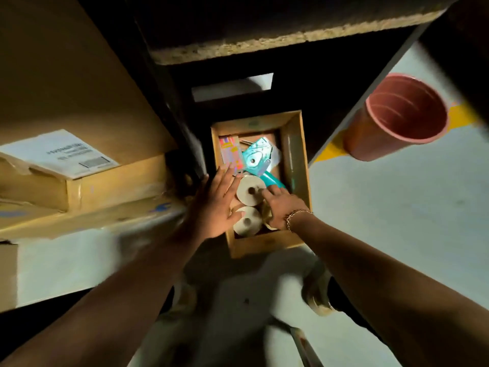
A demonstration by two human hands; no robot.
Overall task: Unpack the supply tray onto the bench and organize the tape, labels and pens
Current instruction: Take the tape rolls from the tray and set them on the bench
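Observation:
An open cardboard supply tray (296,144) sits on the floor below me. Inside lie a teal tape dispenser (258,157), a colourful pack of pens (230,152) and two white label rolls, one (250,190) above the other (247,223). My left hand (215,205) hovers flat with spread fingers over the tray's left edge, beside the rolls. My right hand (281,207), a bracelet on its wrist, reaches into the tray with fingertips touching the upper roll; its grip is hidden.
A dark bench with a chipboard edge (291,38) overhangs the tray. Cardboard boxes (79,181) with a shipping label stack at the left. A terracotta-coloured pot (397,117) stands at the right near a yellow floor line. My shoes (316,295) show below.

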